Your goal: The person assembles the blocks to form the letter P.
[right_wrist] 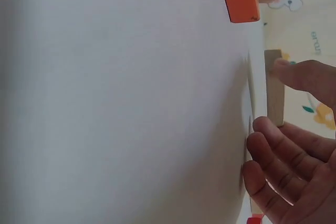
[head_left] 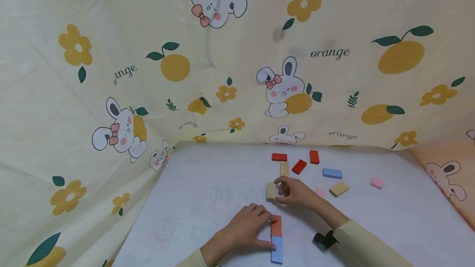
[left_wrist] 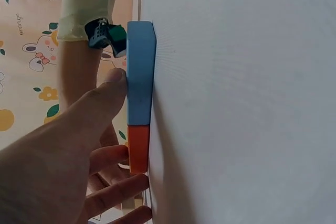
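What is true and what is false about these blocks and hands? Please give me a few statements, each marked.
1. The left hand touches an orange block set end to end with a blue block. True.
2. The right hand pinches a tan block. True.
3. The tan block in the right hand touches the orange block. False: a gap separates them.
4. In the head view, a pink block lies farthest right of all the blocks. True.
5. The orange block is nearer the person than the blue block beside it. False: the blue block is nearer.
6. Both hands wear gloves. False: both are bare.
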{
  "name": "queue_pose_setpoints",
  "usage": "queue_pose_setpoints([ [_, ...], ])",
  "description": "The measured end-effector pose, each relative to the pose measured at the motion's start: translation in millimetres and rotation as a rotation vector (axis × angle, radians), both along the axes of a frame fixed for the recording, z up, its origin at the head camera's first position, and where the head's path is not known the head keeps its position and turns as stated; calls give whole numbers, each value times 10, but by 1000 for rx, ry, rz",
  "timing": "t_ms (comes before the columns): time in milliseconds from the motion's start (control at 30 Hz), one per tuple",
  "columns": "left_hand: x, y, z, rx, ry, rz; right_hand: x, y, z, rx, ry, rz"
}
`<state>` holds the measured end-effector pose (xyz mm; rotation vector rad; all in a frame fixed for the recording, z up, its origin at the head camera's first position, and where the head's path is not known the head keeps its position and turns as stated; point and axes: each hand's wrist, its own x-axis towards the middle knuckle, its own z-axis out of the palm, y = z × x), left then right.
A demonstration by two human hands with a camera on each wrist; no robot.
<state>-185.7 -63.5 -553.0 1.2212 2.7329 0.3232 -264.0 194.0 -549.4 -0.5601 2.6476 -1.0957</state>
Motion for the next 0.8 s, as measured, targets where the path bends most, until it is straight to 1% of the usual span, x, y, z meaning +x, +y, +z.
queue_pose_setpoints([
  [167,17,-2,3,-13,-9,5,108,50,3,4,-2,24],
  [300,20,7,-11,-13,4,3,175,79,9,-3,5,29],
  [467,33,6,-29,-11,19,-2,246,109,9,-4,-11,34],
  [600,41,0,-17,-25,24,2,288,113,12,-11,-35,29],
  [800,43,3,-8,-35,9,14,320,108,26,-1,-54,18],
])
